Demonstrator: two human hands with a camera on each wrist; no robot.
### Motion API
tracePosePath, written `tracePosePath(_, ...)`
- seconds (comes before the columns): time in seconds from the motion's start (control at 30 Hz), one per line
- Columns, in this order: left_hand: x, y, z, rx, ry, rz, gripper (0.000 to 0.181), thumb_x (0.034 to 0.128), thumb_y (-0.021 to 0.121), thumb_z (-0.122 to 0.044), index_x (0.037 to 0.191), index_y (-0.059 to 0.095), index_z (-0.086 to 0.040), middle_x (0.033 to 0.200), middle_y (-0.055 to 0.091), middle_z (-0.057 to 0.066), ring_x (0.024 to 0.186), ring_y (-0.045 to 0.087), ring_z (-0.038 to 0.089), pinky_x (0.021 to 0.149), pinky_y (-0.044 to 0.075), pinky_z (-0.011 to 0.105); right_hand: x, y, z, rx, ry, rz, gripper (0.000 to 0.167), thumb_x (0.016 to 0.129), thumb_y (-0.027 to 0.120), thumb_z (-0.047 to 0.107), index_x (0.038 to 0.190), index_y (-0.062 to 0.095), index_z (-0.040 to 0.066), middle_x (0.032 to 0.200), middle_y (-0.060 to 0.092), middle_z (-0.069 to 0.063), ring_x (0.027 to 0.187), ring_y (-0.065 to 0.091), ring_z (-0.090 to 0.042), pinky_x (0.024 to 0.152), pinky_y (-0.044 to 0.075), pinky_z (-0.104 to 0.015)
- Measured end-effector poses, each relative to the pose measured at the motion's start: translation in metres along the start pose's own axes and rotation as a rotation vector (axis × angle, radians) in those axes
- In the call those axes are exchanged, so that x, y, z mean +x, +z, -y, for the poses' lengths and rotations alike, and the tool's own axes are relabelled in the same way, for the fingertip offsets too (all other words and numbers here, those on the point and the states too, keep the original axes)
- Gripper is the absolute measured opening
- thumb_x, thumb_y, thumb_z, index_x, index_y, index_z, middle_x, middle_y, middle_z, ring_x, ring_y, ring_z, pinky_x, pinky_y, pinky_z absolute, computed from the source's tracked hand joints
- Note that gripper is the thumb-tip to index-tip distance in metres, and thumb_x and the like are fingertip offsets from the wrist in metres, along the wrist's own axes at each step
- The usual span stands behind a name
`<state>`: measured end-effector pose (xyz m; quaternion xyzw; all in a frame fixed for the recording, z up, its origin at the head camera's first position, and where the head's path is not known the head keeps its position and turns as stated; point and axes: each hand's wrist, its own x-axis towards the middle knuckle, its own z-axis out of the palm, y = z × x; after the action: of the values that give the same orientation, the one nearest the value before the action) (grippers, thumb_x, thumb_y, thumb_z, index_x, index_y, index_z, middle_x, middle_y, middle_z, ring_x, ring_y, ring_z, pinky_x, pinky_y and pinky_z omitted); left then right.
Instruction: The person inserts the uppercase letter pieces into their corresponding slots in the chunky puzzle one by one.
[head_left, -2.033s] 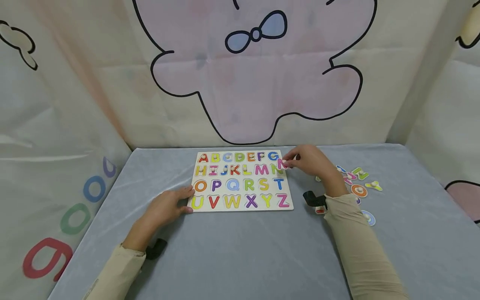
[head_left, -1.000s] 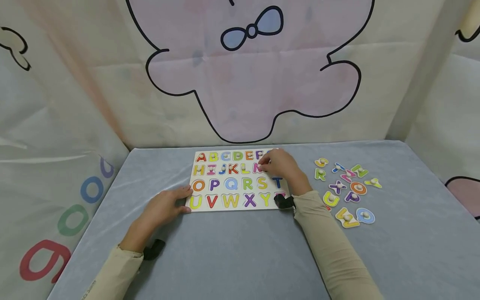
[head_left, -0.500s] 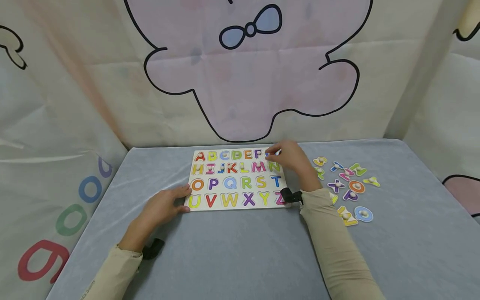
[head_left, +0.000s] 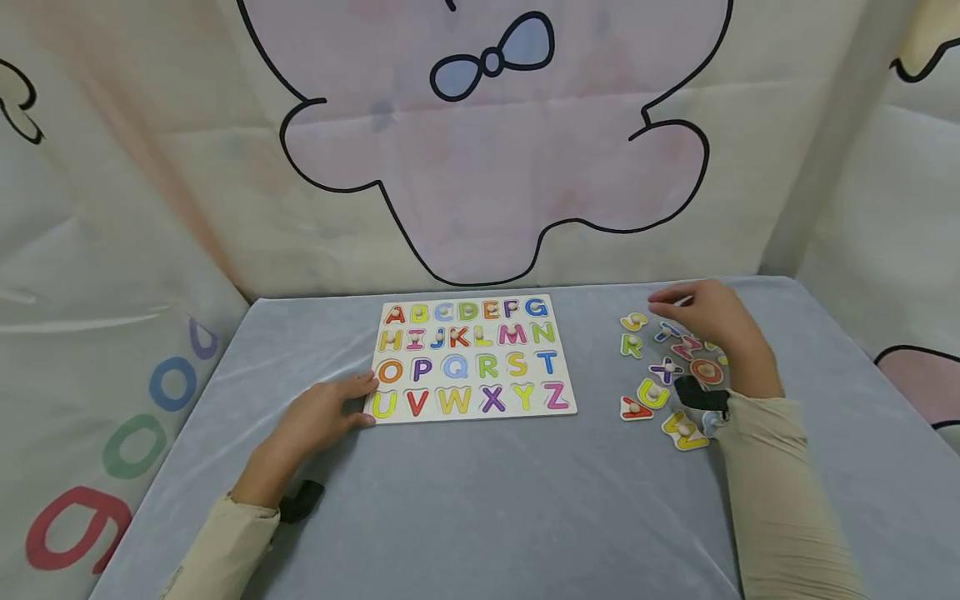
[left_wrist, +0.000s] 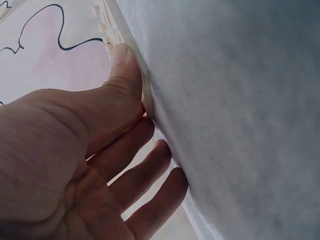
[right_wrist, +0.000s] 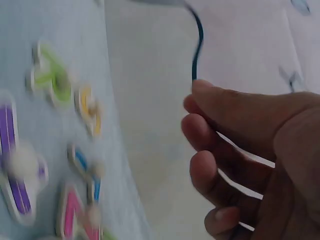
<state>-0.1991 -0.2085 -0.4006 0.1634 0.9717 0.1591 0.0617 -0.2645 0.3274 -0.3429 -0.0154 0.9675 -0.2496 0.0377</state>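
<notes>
A white letter board [head_left: 471, 427] lies on the cloth, with colourful letters in four rows; knobs stand on several letters of its upper two rows. The left hand [head_left: 318, 417] grips the board's near left corner, thumb and fingers at the edge, also seen in the left wrist view as a hand [left_wrist: 100, 130] against the board [left_wrist: 146, 90]. The right hand [head_left: 712, 321], empty, hovers above the loose letters' far side. In the right wrist view this hand [right_wrist: 250, 150] has loosely bent fingers, thumb near the index finger. Around it lie a yellow S [head_left: 633, 322] and a green R [head_left: 632, 345].
More knobbed letters lie right of the board: a purple X [head_left: 666, 370], an orange O [head_left: 707, 372], a yellow U [head_left: 653, 393], a red piece [head_left: 636, 408] and a yellow W [head_left: 685, 432]. A printed curtain [head_left: 465, 208] stands behind the grey-blue cloth [head_left: 480, 508].
The right hand brought a pink M to the board, let it go in the second row, touched near the G, then moved right over the loose letters. The left hand has kept its place.
</notes>
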Motion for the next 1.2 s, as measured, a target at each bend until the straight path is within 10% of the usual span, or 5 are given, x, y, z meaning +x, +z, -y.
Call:
tracePosePath(0.27,-0.001,0.001,-0.001,-0.008,-0.020,0.023,0.062,0.0829,0.080,-0.022,0.139,0.058,-0.010,0.148,0.053,0.011,0.136,0.051,0.034,0.105,0.045,0.052,-0.012,-0.010,-0.069,0.042,0.159,0.039,0.071,0.095,0.056,0.058,0.137,0.057,0.001,0.138,0.051,-0.032,0.124,0.043,-0.050,0.096,0.040,-0.066)
tracePosePath(0.53,-0.002,0.000,-0.004,0.011,-0.026,0.019,0.062,0.0827,0.080,-0.023,0.139,0.058,-0.010,0.148,0.053,0.012,0.136,0.052,0.035,0.105,0.045,0.052,-0.022,-0.006,-0.109,0.121,0.273,0.097,0.077,0.094,0.056,0.061,0.142,0.051,0.001,0.145,0.044,-0.033,0.123,0.040,-0.046,0.088,0.043,-0.053)
tracePosePath(0.7,0.000,0.000,-0.004,0.010,-0.037,0.023,0.064,0.0826,0.080,-0.023,0.140,0.057,-0.009,0.148,0.052,0.012,0.136,0.051,0.036,0.105,0.045,0.052,-0.019,-0.001,-0.116,0.137,0.282,0.128,0.083,0.091,0.057,0.065,0.142,0.050,0.000,0.143,0.046,-0.033,0.113,0.044,-0.039,0.078,0.041,-0.035)
tracePosePath(1.2,0.000,-0.001,-0.003,0.014,-0.025,0.026,0.062,0.0828,0.080,-0.024,0.139,0.058,-0.010,0.148,0.053,0.013,0.135,0.052,0.036,0.104,0.045,0.053,-0.015,-0.003,-0.101,0.032,0.228,0.037,0.084,0.087,0.061,0.068,0.134,0.058,-0.001,0.135,0.051,-0.033,0.114,0.046,-0.045,0.079,0.044,-0.046)
